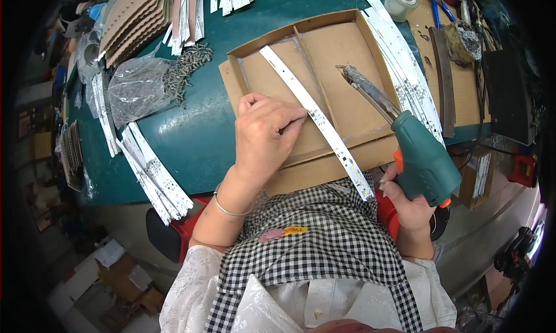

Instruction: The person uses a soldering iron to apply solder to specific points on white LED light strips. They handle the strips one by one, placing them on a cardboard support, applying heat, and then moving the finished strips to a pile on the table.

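A narrow white LED circuit board strip [333, 139] lies slantwise across a shallow cardboard tray [379, 49], its near end reaching past the tray's front edge. My left hand [263, 133] is closed in a pinch, thumb and fingertips at the strip's left edge near its middle. Whatever sits between those fingertips is too small or hidden to make out. My right hand [408, 202] grips the handle of a green soldering gun [425, 159] with an orange trigger. Its metal barrel points up and left over the tray, the tip apart from the strip.
More white board strips [399, 60] are stacked right of the tray; another bundle [153, 173] lies at the table's near left edge. Small grey metal parts [188, 66] spill from a clear plastic bag [139, 89]. A tape roll [401, 1] and a dark bar [443, 81] stand far right.
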The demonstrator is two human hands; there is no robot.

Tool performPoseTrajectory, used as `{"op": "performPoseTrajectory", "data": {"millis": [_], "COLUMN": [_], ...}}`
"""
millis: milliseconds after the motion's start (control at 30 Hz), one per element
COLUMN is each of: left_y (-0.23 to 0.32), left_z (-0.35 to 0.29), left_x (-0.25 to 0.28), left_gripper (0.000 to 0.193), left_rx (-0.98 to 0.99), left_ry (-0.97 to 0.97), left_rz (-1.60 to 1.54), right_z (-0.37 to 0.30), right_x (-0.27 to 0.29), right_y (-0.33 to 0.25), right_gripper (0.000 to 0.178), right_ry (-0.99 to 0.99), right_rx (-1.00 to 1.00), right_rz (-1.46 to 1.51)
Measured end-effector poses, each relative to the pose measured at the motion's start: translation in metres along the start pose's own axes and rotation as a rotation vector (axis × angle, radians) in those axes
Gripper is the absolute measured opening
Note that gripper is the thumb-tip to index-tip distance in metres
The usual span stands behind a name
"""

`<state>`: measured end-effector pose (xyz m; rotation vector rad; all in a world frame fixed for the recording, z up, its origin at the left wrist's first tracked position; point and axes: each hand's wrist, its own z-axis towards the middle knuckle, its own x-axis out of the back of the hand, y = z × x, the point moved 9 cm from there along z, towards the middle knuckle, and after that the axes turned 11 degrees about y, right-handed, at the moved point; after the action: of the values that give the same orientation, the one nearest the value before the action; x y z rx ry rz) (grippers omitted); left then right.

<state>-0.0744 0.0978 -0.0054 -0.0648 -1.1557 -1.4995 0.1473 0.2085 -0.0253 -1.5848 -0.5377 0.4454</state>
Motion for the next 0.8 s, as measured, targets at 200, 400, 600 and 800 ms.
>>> {"op": "performPoseTrajectory", "data": {"millis": [200, 400, 600, 800], "left_y": [-0.003, -0.002, 0.0, -0.004], "left_z": [-0.001, 0.0, 0.002, 0.001], "left_x": [-0.001, -0.002, -0.002, -0.003], "left_gripper": [0.014, 0.014, 0.014, 0.012], "left_rx": [-0.001, -0.005, -0.048, -0.025], "left_ry": [-0.011, -0.018, -0.039, -0.028], "left_rz": [-0.002, 0.002, 0.011, -0.008], "right_z": [-0.002, -0.005, -0.008, -0.01], "right_x": [0.002, 0.003, 0.009, 0.012], "right_y": [0.0, 0.001, 0.005, -0.001], "right_gripper": [0.03, 0.032, 0.067, 0.055], "right_ry": [0.002, -0.002, -0.022, 0.04], "right_rx": [-0.039, -0.047, 0.019, -0.138], "right_rz": [0.06, 0.096, 0.095, 0.223]}}
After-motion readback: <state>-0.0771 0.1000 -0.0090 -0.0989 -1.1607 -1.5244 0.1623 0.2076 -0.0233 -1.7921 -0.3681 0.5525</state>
